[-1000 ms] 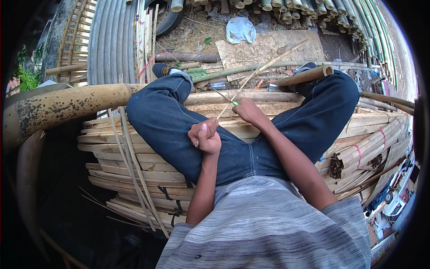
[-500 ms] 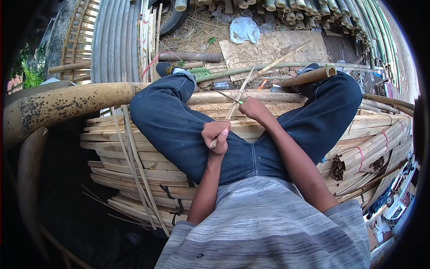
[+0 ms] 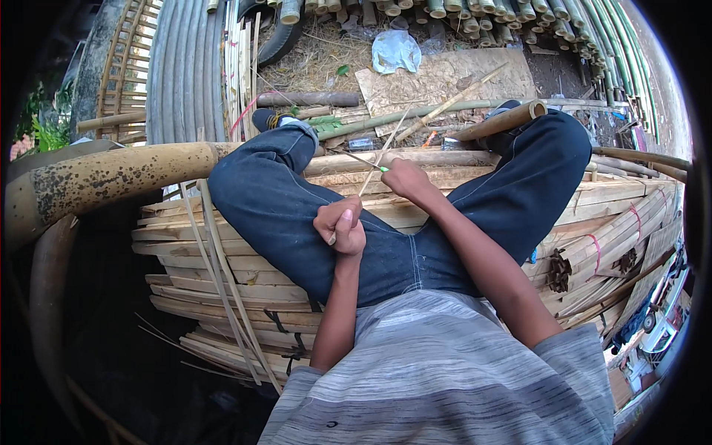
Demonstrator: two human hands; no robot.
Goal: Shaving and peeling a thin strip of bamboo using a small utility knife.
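Closed around the lower end of a thin split bamboo strip (image 3: 368,179), my left hand (image 3: 340,225) rests near my left thigh. The strip slants up and away, slightly to the right. In my right hand (image 3: 406,180) is a knife (image 3: 361,159); a bit of its green handle shows at the fist. Its narrow blade points left and crosses the strip above my left hand. Whether the edge bites into the strip is too small to tell.
I sit cross-legged on stacked bamboo slats (image 3: 222,261). A thick bamboo pole (image 3: 126,170) lies at my left, and a shorter bamboo piece (image 3: 504,122) by my right foot. Ahead are a flattened cardboard sheet (image 3: 475,78), a plastic bag (image 3: 396,52) and stacked bamboo poles (image 3: 512,16).
Both hands have shifted slightly left, with the strip and the knife still held. The strip now looks thinner. The whole view has moved a little too.
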